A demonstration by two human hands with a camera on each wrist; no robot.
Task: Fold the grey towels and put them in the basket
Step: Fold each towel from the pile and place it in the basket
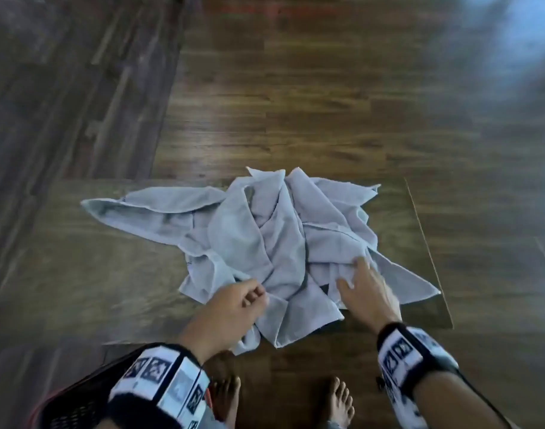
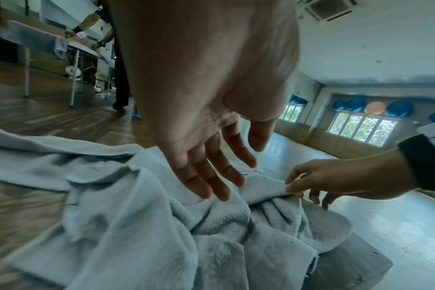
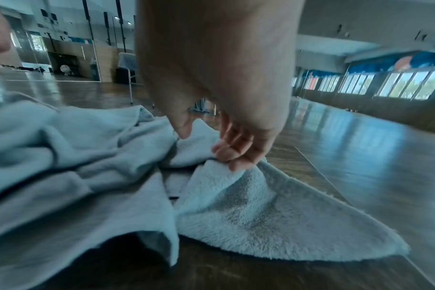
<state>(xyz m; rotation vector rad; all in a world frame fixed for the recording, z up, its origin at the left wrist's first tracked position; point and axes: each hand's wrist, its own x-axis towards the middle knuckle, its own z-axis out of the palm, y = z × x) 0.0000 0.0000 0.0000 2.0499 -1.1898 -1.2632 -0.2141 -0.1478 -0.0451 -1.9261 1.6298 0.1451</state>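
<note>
We're over the towels (image 1: 265, 239), a crumpled grey heap on the low bench (image 1: 88, 274), none folded yet by the look of it. Our right hand (image 1: 365, 289) pinches a raised fold of the rightmost towel between thumb and fingertips. Our left hand (image 1: 234, 301) is loosely curled at the near edge of the heap, fingers slack, gripping nothing we can see. The basket (image 1: 76, 400) sits dark at lower left, by our feet.

The step, we'd judge, is freeing one towel. Best to lift that pinched fold up and away slowly, let the left hand pin the rest down, then find a second corner so the towel hangs square before it's laid flat. Risk: layers overlap, so a neighbour may drag along.

The right wrist view shows the pinch plainly, with a flap fanning toward the bench edge; the head view blurs that grip. The left wrist view shows the left fingers (image 2: 211, 182) spread and barely grazing the cloth. Only the head view shows the basket.
</note>
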